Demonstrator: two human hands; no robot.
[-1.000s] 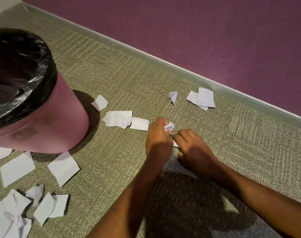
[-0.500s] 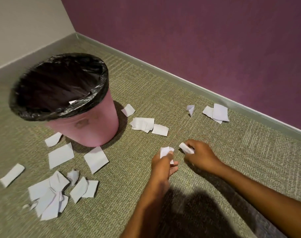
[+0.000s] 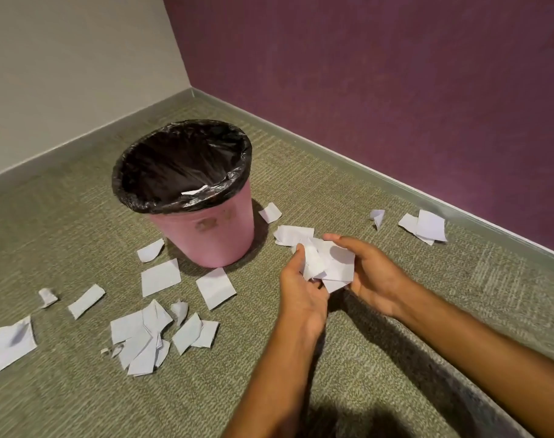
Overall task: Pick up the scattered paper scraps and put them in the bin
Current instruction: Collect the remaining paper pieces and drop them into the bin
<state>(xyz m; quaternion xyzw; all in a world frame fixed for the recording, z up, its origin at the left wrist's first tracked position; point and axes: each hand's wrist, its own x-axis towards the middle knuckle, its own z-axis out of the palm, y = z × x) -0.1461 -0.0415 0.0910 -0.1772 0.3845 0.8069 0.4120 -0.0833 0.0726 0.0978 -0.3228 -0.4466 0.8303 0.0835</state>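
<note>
The pink bin [image 3: 214, 240] stood upright on the carpet floor [image 3: 395, 314] near the corner of the room. A black liner [image 3: 180, 162] was folded over its rim. One white scrap in the bin [image 3: 195, 191] lay against the liner, just under the near rim.

A little to the right of the bin, both hands met on a bundle of scraps [image 3: 331, 263]. The left hand [image 3: 301, 294] had its fingers curled around the lower edge of the bundle. The right hand [image 3: 378, 278] grasped it from the other side, with the thumb on top and the fingers under the paper. The bundle appeared to be clear of the floor (a dark shadow lay under the hands).

Many more pieces lay on the carpet. A small scrap [image 3: 270, 212] was just beside the bin on its right, and a wider scrap [image 3: 293, 233] lay partly hidden behind the bundle. Farther right there was a folded scrap [image 3: 377, 217], and two overlapping scraps [image 3: 425, 227] lay near the baseboard [image 3: 459, 202] of the purple wall [image 3: 395, 90]. In front of the bin were three flat scraps [image 3: 161, 276]. Nearer to the person lay a loose pile [image 3: 146, 338] of overlapping pieces. Well apart, at the left edge, lay a large creased scrap [image 3: 11, 343].
</note>
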